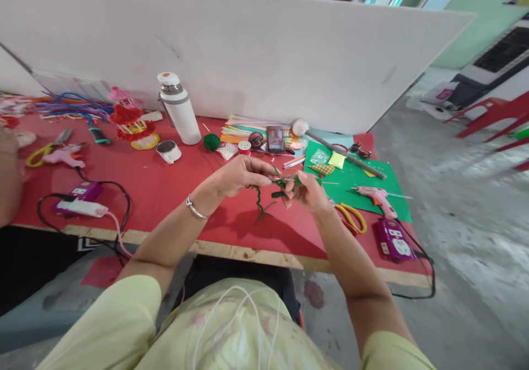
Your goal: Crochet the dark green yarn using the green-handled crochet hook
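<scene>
Head view: green wire (258, 198) between left hand (239, 175), right hand (309, 192)

A craft workshop is shown: a red table (165, 194) is strewn with scissors (353, 216), a glue gun (378, 196), coloured paper (355, 180), yarn (211, 141) and pipe cleaners (78, 105), with a white partition (248, 50) behind.

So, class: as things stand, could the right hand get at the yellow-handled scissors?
Probably yes: the scissors lie uncovered on the table just beside the right hand. Its fingers pinch the green stem, though, so that must go first.
</scene>
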{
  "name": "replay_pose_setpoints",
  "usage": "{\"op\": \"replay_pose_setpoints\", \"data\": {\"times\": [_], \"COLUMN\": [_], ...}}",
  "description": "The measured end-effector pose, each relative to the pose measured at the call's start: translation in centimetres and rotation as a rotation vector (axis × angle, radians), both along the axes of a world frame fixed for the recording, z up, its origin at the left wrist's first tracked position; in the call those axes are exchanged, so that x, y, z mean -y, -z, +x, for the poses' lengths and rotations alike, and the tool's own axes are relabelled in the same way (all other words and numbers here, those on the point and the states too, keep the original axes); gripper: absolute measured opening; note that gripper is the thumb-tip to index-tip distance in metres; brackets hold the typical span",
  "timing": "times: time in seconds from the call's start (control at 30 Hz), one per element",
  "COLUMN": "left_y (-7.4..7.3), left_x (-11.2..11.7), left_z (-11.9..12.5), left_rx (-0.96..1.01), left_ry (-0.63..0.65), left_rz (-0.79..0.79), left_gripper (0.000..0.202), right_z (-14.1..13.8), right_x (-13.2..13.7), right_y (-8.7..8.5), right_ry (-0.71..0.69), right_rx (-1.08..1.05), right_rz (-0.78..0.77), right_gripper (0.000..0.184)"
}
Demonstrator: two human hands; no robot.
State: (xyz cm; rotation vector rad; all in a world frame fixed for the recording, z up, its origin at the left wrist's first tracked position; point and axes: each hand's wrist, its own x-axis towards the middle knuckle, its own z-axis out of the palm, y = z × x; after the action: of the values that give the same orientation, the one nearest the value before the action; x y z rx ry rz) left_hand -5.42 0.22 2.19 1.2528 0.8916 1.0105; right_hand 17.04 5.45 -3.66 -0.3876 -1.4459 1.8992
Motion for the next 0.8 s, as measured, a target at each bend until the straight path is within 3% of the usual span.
{"op": "replay_pose_setpoints", "data": {"times": [0.33, 0.8], "left_y": [-0.1, -0.1], "left_x": [0.0, -0.2], "left_z": [0.0, 0.2], "left_rx": [-0.028, -0.055], "left_ry": [0.002, -0.043], "left_rz": [-0.043, -0.061], "left_gripper": [0.028, 0.031], "right_z": [0.5, 1.4], "right_x": [0.1, 0.0], "right_y": [-0.4, -0.4], "right_ry": [-0.013, 0.018], "right_rx": [0.012, 0.112], "right_rz": [-0.01, 0.11], "right_gripper": [0.05, 0.047]}}
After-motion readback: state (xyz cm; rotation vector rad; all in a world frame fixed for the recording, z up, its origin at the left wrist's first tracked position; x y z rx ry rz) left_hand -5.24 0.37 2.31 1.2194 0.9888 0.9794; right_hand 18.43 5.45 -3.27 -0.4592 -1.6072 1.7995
